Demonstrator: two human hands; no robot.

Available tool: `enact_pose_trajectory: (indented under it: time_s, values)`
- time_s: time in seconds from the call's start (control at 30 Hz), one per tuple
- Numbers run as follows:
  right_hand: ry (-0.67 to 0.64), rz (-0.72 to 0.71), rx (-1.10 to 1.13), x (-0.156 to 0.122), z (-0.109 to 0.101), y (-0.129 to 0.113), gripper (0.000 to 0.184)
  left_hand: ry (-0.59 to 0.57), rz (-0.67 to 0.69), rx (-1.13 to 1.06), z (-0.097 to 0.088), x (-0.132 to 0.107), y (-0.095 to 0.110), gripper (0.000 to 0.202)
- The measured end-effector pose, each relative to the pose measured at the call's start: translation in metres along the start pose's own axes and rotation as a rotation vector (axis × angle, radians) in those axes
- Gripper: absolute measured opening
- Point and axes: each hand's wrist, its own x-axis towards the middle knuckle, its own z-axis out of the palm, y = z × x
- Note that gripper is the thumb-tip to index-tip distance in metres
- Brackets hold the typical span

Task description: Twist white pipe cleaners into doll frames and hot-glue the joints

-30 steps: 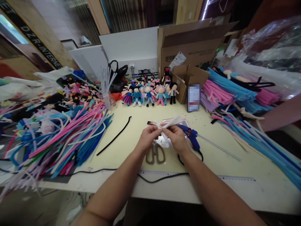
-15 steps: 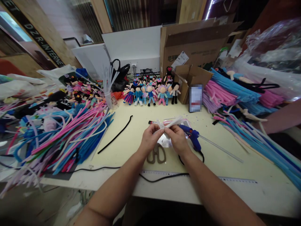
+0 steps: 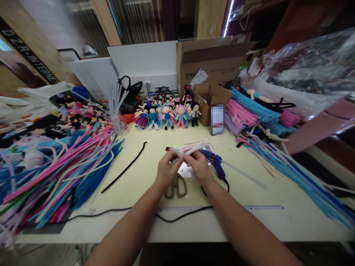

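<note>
My left hand (image 3: 167, 167) and my right hand (image 3: 198, 166) meet over the middle of the table. Both have thumb and fingers pinched on a small bundle of white pipe cleaners (image 3: 194, 147), whose ends stick out to the upper right. A clear, crinkled bit shows at my left fingertips; I cannot tell what it is. Just right of my right hand lies a blue glue gun (image 3: 217, 165) with a long clear glue stick (image 3: 245, 174) in its back. Below my hands are the brown handles of scissors (image 3: 181, 186), their blades hidden. One black pipe cleaner (image 3: 124, 168) lies to the left.
Piles of coloured pipe cleaners (image 3: 63, 162) lie left, with more bundles (image 3: 277, 166) right. Several small dolls (image 3: 167, 117) stand at the back beside cardboard boxes (image 3: 210, 62) and a phone (image 3: 217, 120). A ruler (image 3: 257, 207) and black cable (image 3: 111, 210) run along the front.
The whole view has shifted, so the table things sit further left in the picture. My hands stay together on the white pipe cleaners, with little change in grip.
</note>
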Motion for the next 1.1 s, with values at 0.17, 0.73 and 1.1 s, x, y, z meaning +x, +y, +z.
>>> enact_pose_trajectory:
  time_s: [0.17,0.73,1.1]
  values:
    - [-0.049,0.003,-0.018,0.003,-0.004,0.001,0.023,0.002,0.161,0.204,-0.004,0.0,0.002,0.01]
    - [-0.223,-0.107,-0.146,-0.001,-0.01,-0.001,0.011,-0.268,-0.454,-0.359,-0.023,0.013,0.001,0.032]
    - [-0.096,-0.116,-0.136,0.0,-0.012,0.012,0.019,-0.212,-0.511,-0.662,-0.014,0.008,0.005,0.028]
